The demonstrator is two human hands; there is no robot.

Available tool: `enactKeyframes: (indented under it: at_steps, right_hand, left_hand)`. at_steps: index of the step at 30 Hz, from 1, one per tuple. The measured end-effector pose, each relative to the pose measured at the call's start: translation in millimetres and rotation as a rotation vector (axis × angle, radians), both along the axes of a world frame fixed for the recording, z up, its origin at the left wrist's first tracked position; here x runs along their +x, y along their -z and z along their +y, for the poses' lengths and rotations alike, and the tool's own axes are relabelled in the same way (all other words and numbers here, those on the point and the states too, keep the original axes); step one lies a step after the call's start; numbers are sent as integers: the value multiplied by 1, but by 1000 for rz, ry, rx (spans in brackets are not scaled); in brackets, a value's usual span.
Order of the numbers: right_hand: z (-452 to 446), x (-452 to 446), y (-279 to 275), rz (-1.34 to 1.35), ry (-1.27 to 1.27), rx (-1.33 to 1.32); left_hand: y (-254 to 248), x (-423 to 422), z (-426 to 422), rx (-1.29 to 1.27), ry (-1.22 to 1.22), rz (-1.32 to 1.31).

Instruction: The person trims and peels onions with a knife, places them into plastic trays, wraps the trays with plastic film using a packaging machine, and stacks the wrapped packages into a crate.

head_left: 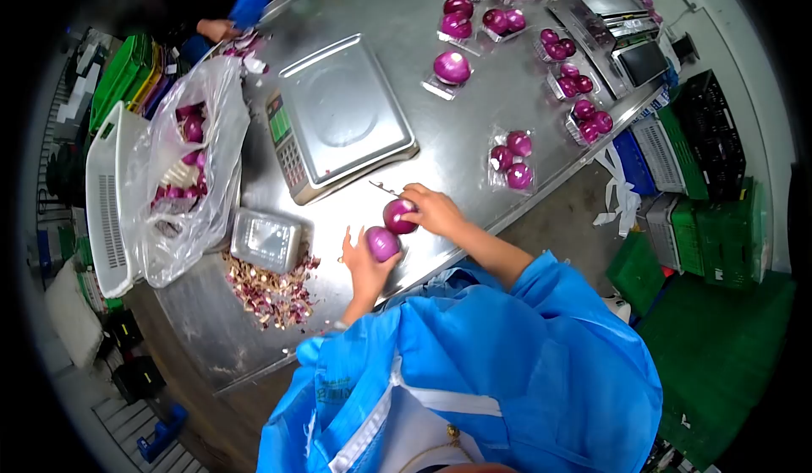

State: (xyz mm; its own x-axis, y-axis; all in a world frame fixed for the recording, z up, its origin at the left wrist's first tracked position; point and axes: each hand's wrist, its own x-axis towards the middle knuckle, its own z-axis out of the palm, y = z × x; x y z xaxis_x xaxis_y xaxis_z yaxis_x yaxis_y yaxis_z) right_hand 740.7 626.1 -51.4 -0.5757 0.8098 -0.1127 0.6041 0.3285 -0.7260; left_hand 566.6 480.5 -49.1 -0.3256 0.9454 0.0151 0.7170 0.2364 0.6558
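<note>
Near the table's front edge, my left hand (365, 272) is closed around a peeled red onion (382, 244). Just above it, my right hand (435, 212) grips a second, darker red onion (397, 218). The two onions are side by side, close together or touching. A small metal tool (383, 188), its kind unclear, lies beyond my right fingers. Behind both hands stands a digital scale (347, 109) with a bare metal pan. Left of my left hand, a stack of clear plastic trays (266, 239) sits beside a heap of onion skins (275, 294).
A clear bag of red onions (190, 169) rests in a white basket (106, 202) on the left. Onions in trays (512, 160) fill the right side, near a wrapping machine (605, 29). Another person's hand (218, 30) is at the far left. Green crates (719, 236) stand right.
</note>
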Motion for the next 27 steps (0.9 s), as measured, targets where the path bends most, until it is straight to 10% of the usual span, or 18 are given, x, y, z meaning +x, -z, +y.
enactKeyframes:
  at_steps: [3,7,16,27]
  right_hand:
    - [8,5,7,4,218,-98]
    - [18,8,32,-54,11,-320]
    - [37,58,11,170,79,-397]
    - [146,201,-74,566,620,-86]
  left_hand:
    - [-6,-7,-7,-155,-543,-605]
    - [16,1,-15,-439,-586,-1326]
    - [-15,40,31,-92,-451,-1368]
    - [-48,134,237,-391,27,-1655]
